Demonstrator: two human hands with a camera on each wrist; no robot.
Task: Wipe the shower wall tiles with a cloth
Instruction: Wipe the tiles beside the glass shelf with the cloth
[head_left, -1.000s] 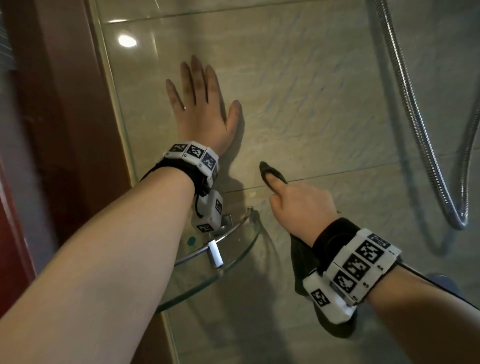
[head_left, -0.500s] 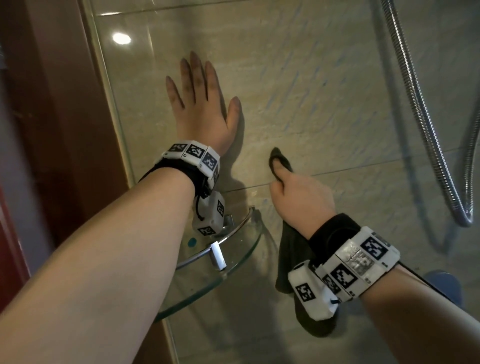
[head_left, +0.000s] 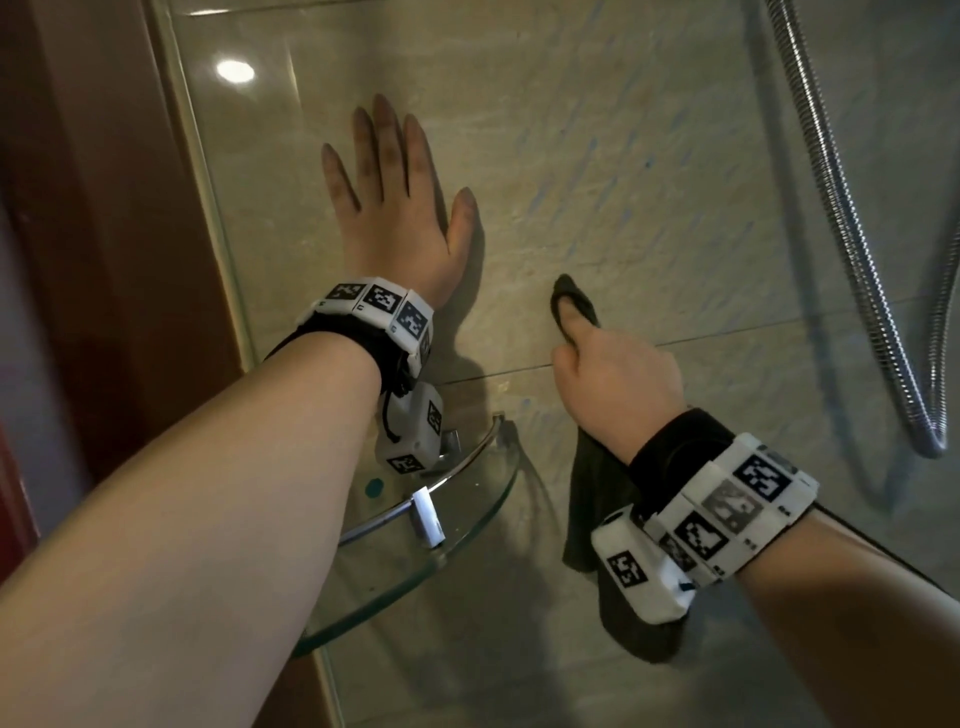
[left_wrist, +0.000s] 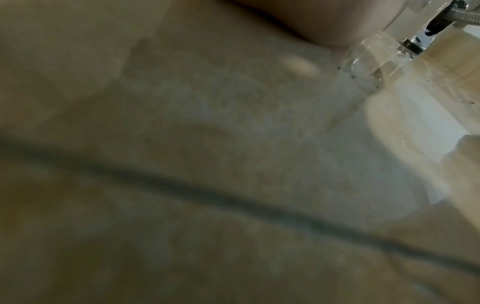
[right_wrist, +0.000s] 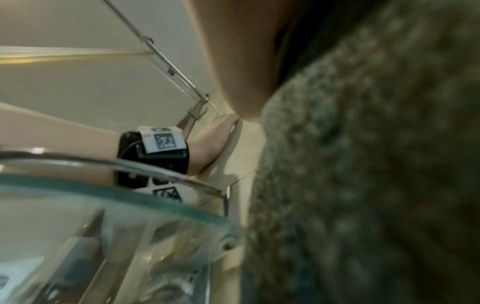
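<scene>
Beige marbled shower wall tiles (head_left: 649, 156) fill the head view, with a grout line crossing at mid height. My left hand (head_left: 395, 208) lies flat on the upper tile, fingers straight and spread. To its right, my right hand (head_left: 608, 374) grips a dark grey cloth (head_left: 597, 509) and presses its top end against the wall at the grout line; the rest of the cloth hangs down under my wrist. In the right wrist view the cloth (right_wrist: 363, 185) fills the right side, blurred. The left wrist view shows only blurred tile (left_wrist: 207, 123).
A curved glass corner shelf (head_left: 467, 525) with a chrome rail sticks out just below my left wrist. A glass panel edge (head_left: 208, 208) and brown door frame bound the left side. A metal shower hose (head_left: 852, 234) loops down on the right.
My right hand with the cloth has slid up and a little to the right along the wall, to the grout line. The left hand has stayed flat in place.
</scene>
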